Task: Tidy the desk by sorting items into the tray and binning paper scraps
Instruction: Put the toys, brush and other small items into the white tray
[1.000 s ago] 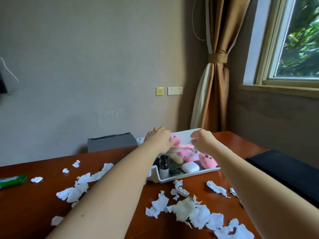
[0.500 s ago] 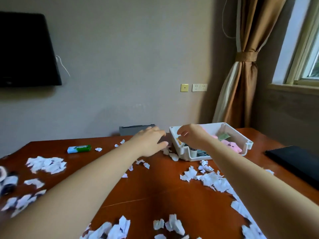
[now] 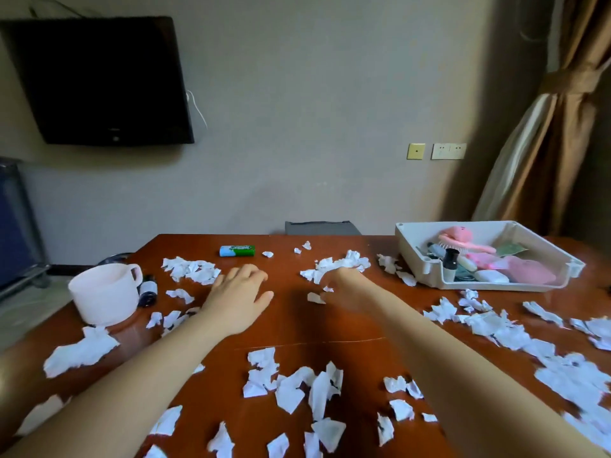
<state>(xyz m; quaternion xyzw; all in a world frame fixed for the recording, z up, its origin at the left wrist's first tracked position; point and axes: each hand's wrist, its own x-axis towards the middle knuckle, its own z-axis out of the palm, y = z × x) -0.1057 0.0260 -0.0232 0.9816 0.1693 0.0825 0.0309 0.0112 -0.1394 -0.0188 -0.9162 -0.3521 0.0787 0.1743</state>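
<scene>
Torn white paper scraps (image 3: 297,388) lie all over the brown desk (image 3: 297,328), with piles at the back left (image 3: 191,270) and back middle (image 3: 334,264). The white tray (image 3: 417,256) stands at the back right and holds pink plush toys, a pink brush, a small bottle and a white case. My left hand (image 3: 238,294) hovers palm down over the desk's middle, fingers apart, holding nothing. My right hand (image 3: 345,289) is beside it, blurred, fingers curled down onto small scraps just in front of the back-middle pile. Whether it grips any is unclear.
A white mug (image 3: 104,292) and a small dark bottle (image 3: 147,290) stand at the left. A green-and-white pack (image 3: 237,250) lies near the far edge. A grey bin (image 3: 322,228) shows behind the desk. A black screen hangs on the wall.
Both hands have left the tray and moved left and back toward me, to the desk's middle. My view has swung left, so the tray now sits at the right.
</scene>
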